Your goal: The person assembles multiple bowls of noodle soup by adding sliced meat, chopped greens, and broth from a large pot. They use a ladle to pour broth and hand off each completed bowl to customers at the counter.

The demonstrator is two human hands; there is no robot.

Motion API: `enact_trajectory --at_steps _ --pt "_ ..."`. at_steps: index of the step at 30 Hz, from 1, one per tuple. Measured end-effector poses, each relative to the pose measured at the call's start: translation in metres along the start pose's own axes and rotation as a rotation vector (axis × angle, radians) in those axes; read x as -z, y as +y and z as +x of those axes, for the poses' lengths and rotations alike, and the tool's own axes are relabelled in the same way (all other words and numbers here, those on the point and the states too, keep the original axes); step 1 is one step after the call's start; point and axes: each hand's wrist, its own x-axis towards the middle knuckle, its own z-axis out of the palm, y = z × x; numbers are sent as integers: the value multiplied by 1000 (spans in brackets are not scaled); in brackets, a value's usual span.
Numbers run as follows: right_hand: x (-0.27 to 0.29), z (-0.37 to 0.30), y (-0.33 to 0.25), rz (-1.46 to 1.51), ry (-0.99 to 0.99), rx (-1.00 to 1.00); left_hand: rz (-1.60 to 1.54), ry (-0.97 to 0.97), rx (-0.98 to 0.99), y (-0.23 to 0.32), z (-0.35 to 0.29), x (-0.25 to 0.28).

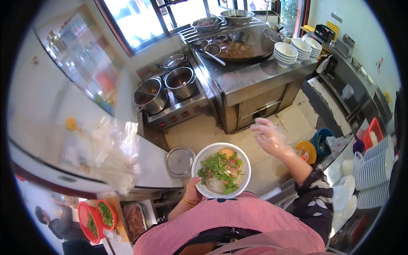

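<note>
A white bowl (196, 157) is held in front of my pink apron, filled with noodles, chopped green herbs, bits of meat and an egg yolk. My left hand (194, 190), with gold bangles at the wrist, grips the bowl's near left side; most of its fingers are hidden beneath. To the right, apart from the bowl, my right hand (268, 137) hovers over the floor in a clear plastic glove. Its fingers are loosely bent and apart, with nothing visible in them.
A large wok (238, 50) of brown broth sits on the steel stove ahead, beside stacked white bowls (285, 52). Two steel pots (180, 83) stand on burners at the left. Red baskets of greens (88, 221) lie lower left; stacked plates (374, 168) stand at the right.
</note>
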Motion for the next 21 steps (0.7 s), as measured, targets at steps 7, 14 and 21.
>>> enact_trajectory --at_steps 7,14,21 --pt "-94 257 103 -198 -66 -12 112 -23 -56 108 185 -30" --pt "-97 480 141 -384 -123 -2 69 -92 -332 197 279 -94" --pt "-130 550 182 -116 -249 -29 -16 -3 -439 206 327 -149"
